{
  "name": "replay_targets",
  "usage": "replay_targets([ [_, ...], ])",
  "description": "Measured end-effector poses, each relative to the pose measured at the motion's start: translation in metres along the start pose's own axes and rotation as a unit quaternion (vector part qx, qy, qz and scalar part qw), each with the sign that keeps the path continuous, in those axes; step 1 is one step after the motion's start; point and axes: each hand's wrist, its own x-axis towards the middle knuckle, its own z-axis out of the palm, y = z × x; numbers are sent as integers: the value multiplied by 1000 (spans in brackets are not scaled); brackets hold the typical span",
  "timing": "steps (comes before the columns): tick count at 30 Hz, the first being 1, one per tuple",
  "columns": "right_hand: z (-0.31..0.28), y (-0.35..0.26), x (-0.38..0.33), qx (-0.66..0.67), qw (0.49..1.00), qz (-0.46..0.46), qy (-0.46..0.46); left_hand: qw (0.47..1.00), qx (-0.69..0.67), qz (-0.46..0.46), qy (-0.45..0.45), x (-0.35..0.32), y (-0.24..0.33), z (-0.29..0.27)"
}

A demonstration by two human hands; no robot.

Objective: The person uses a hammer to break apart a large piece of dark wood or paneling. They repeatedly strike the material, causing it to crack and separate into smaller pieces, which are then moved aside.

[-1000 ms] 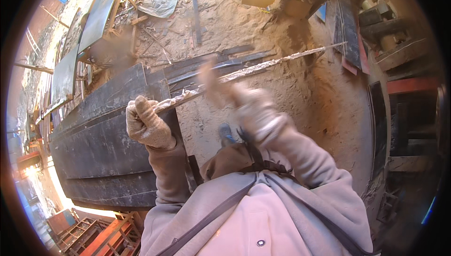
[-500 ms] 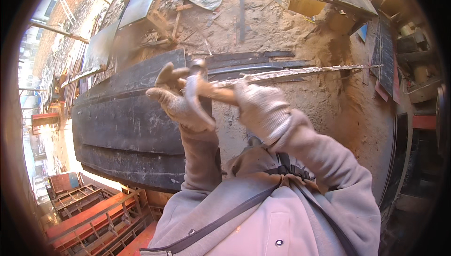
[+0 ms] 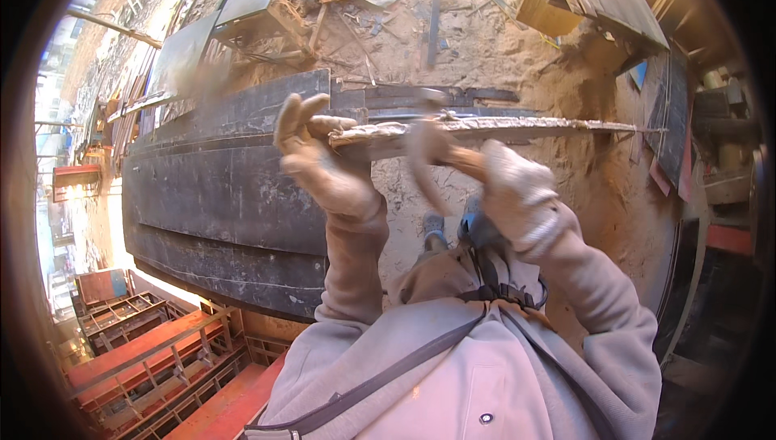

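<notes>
- White-crusted along its upper edge, the long narrow batten (image 3: 550, 124) stretches rightward from the left hand (image 3: 330, 172), passes beyond the right hand (image 3: 519, 196), and tapers toward dark leaning boards (image 3: 668, 109) well to the right.
- Left hand, in a pale knit glove: fingers parted and unclenched, just beside the batten's near end; whether they touch it cannot be told. One second ago this hand was closed around that end.
- Right hand, gloved alike: clamped on the wooden handle of a claw hammer (image 3: 465, 160), whose head is blurred by motion.
- Hammer head: now between the two hands, in front of the batten; half a second ago it was directly in front of the left hand, hiding part of it.
- The hands are apart from each other, and the batten's near end, masked by the hammer half a second ago, now shows.
- Two blue-toned shoes (image 3: 434, 223) show below and between the hands; earlier, only one was clear.
- Box-like yellowish piece (image 3: 546, 10), far beyond the right hand: its inside is hidden.
- Red ribbed metal frames (image 3: 145, 357), below and left of the left hand, form open, shallow compartments; their contents are too small to tell.
- Large black panels (image 3: 226, 196) lie just left of the left hand.
</notes>
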Motion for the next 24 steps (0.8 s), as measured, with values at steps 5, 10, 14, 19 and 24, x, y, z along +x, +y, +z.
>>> replay_targets([
  [5,-5,73,-27,19,983,182,4,963,228,75,-126,-5,-9,0],
  [10,11,29,-5,177,980,80,-46,952,280,81,-92,6,-14,-14],
  [14,63,114,-37,173,963,206,21,960,273,56,-36,7,-12,-10],
  [19,25,265,-88,204,761,616,5,952,302,11,41,2,-13,11],
  [24,32,238,-55,75,907,402,-101,931,339,71,114,11,-13,8],
])
